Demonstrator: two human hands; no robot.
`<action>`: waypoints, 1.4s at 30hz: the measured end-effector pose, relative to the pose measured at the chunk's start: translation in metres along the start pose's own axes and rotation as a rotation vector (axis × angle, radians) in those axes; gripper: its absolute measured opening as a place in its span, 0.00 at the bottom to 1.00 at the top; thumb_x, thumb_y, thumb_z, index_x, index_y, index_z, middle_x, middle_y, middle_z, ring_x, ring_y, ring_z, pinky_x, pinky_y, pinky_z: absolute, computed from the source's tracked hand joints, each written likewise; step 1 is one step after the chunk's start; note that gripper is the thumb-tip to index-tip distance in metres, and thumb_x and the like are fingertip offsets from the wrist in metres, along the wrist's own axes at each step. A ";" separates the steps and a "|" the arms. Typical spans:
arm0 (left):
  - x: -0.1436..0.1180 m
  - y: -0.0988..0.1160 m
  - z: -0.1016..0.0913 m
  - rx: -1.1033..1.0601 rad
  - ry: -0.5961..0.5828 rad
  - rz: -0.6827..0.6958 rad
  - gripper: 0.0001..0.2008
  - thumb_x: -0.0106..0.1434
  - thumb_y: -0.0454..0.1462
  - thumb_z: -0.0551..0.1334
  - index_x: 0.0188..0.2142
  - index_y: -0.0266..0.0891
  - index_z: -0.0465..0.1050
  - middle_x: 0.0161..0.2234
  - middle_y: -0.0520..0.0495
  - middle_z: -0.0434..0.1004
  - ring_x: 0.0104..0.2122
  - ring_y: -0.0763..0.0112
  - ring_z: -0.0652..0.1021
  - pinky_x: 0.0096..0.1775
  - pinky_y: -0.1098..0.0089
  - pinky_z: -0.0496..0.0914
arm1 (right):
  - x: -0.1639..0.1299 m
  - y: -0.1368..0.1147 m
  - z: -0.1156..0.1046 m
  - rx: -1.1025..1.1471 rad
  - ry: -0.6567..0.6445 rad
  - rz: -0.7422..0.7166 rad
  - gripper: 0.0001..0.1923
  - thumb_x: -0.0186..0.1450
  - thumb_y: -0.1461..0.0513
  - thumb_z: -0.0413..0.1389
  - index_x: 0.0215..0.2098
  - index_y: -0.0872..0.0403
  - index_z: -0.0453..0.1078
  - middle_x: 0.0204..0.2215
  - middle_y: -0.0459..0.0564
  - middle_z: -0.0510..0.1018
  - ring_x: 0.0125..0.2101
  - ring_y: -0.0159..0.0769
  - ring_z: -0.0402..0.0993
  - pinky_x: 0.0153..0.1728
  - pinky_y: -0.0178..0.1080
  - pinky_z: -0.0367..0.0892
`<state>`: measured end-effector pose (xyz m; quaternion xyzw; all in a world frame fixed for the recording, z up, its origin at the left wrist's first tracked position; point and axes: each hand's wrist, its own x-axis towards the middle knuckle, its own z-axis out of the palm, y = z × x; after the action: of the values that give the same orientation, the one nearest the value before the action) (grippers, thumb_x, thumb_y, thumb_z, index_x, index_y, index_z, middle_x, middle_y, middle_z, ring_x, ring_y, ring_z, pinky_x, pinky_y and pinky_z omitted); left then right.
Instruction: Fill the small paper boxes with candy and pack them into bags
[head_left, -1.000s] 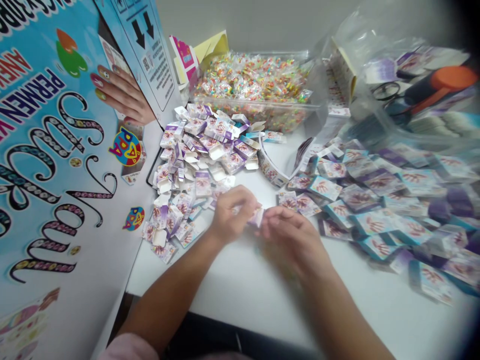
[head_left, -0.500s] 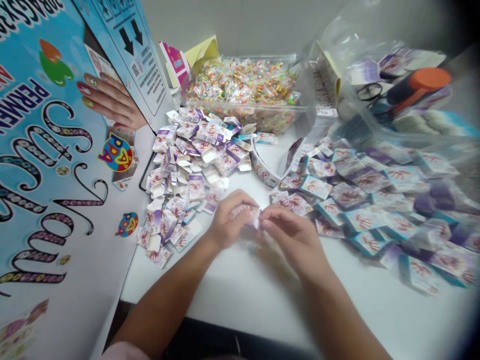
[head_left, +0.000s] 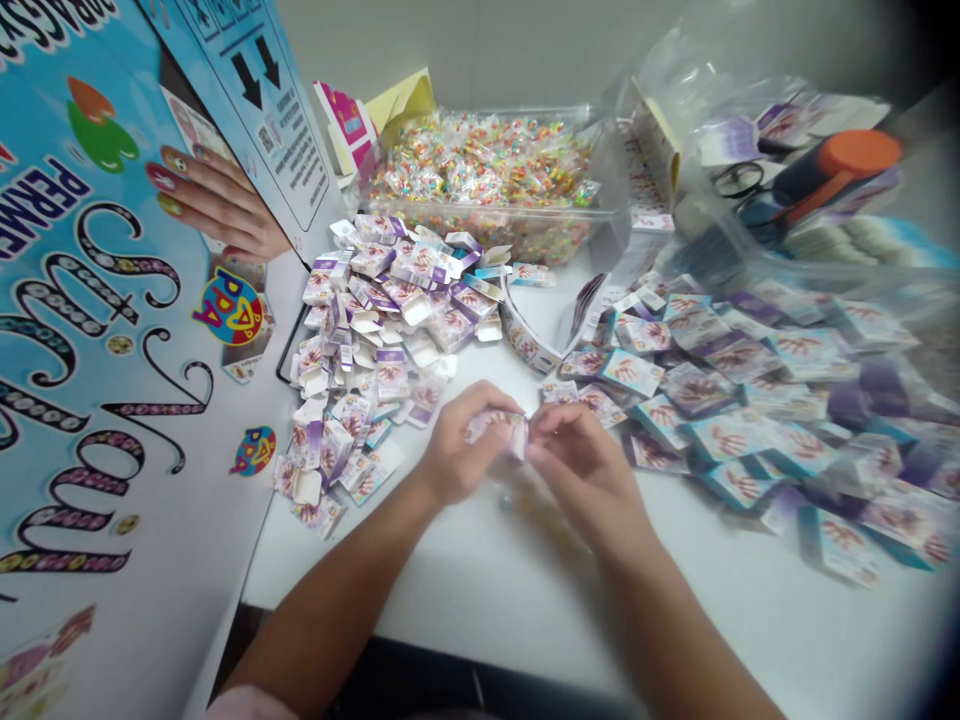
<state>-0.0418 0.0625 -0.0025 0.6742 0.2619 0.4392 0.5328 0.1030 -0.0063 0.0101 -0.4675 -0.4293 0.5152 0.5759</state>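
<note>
My left hand (head_left: 466, 445) is closed around a small purple and white cardboard box (head_left: 516, 438), thumb across its front. At the box's right end, the curled fingertips of my right hand (head_left: 581, 460) pinch its edge, partly hiding that end. Below the right hand, a blurred see-through strip with yellowish bits (head_left: 551, 520) lies on the white table (head_left: 465, 590). Left of my hands is a heap of small boxes (head_left: 390, 290), many with their flaps open. On the right spreads a pile of closed small boxes (head_left: 727, 435) in purple and blue.
A clear plastic bin (head_left: 495, 212) full of sachets with colourful bits stands at the back. A large printed carton (head_left: 187, 420) rises on the left. Back right are a clear container (head_left: 840, 262), a dark bottle with an orange lid (head_left: 859, 152) and a curved printed strip (head_left: 529, 345).
The held box has turned slightly, and its right end shows more. My right fingers have curled and shifted a little along that end. My left hand has barely moved.
</note>
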 end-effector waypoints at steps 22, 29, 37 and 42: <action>0.000 -0.001 0.003 -0.010 -0.101 -0.019 0.14 0.64 0.40 0.62 0.47 0.39 0.68 0.43 0.43 0.69 0.45 0.61 0.72 0.48 0.63 0.66 | 0.008 -0.004 -0.015 0.072 0.006 0.020 0.10 0.61 0.60 0.64 0.34 0.50 0.66 0.32 0.44 0.66 0.29 0.29 0.62 0.29 0.33 0.61; -0.004 0.002 0.008 -0.091 -0.060 0.018 0.14 0.63 0.41 0.62 0.47 0.38 0.69 0.41 0.44 0.69 0.42 0.63 0.73 0.46 0.63 0.67 | 0.012 -0.004 -0.011 0.331 -0.076 0.320 0.24 0.52 0.55 0.71 0.41 0.46 0.65 0.34 0.44 0.70 0.33 0.33 0.69 0.32 0.35 0.67; -0.007 -0.015 0.008 -0.235 -0.038 0.028 0.13 0.60 0.46 0.62 0.35 0.38 0.73 0.35 0.45 0.70 0.38 0.61 0.72 0.42 0.61 0.65 | 0.010 0.002 -0.004 0.360 -0.128 0.392 0.28 0.49 0.61 0.71 0.41 0.46 0.62 0.35 0.42 0.69 0.29 0.30 0.69 0.27 0.33 0.65; -0.008 -0.013 0.007 -0.285 -0.028 0.007 0.13 0.59 0.46 0.63 0.33 0.38 0.74 0.34 0.46 0.69 0.36 0.62 0.72 0.40 0.62 0.64 | 0.009 0.006 -0.002 0.297 -0.152 0.376 0.28 0.49 0.62 0.72 0.41 0.47 0.62 0.33 0.42 0.68 0.28 0.29 0.67 0.25 0.32 0.64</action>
<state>-0.0377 0.0563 -0.0179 0.5988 0.1871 0.4643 0.6252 0.1048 0.0029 0.0038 -0.4094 -0.2965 0.7044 0.4984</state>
